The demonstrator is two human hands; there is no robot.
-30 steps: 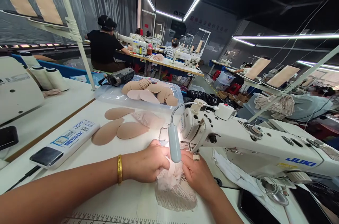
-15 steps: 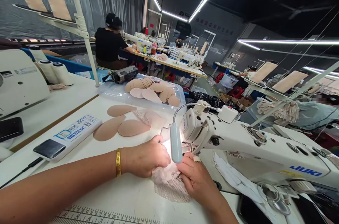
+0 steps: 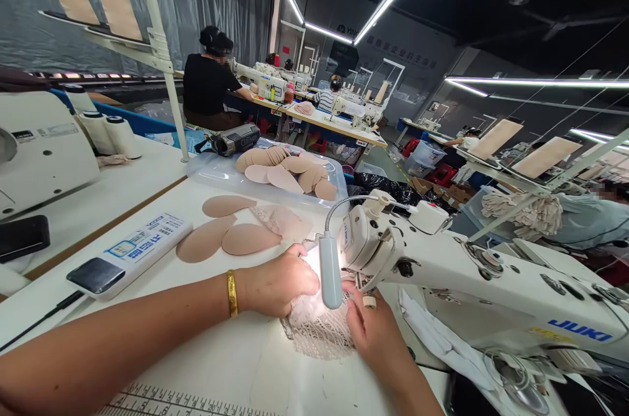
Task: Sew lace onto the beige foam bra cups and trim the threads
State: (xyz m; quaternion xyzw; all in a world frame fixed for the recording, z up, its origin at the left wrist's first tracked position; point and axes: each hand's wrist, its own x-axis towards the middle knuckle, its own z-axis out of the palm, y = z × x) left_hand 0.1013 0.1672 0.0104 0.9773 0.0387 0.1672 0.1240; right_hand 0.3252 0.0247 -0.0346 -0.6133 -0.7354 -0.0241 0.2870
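Note:
A pale pink piece of lace fabric [image 3: 322, 334] lies bunched under the sewing machine's needle area, brightly lit. My left hand [image 3: 280, 285], wearing a gold bracelet, is closed on the left side of the lace, its fingertips partly hidden. Close to the presser foot, my right hand [image 3: 376, 324] grips the lace's right edge; a ring-like band is on one finger. A grey clip-on lamp [image 3: 330, 272] hangs between the hands and covers part of the stitching spot. The white sewing machine [image 3: 442, 259] stretches off to the right.
Beige oval pads [image 3: 250, 239] and another lace piece [image 3: 282, 221] lie behind my left hand. A clear plastic tray [image 3: 211, 173] holds more pads. A white box-shaped device [image 3: 130, 255] sits left, a printed ruler [image 3: 181, 399] in front. White cloth [image 3: 437, 331] lies under the machine arm.
The lace has shifted slightly up toward the needle, and its lower edge spreads differently. My right hand has moved a little to the right and my left hand stays closed on the fabric.

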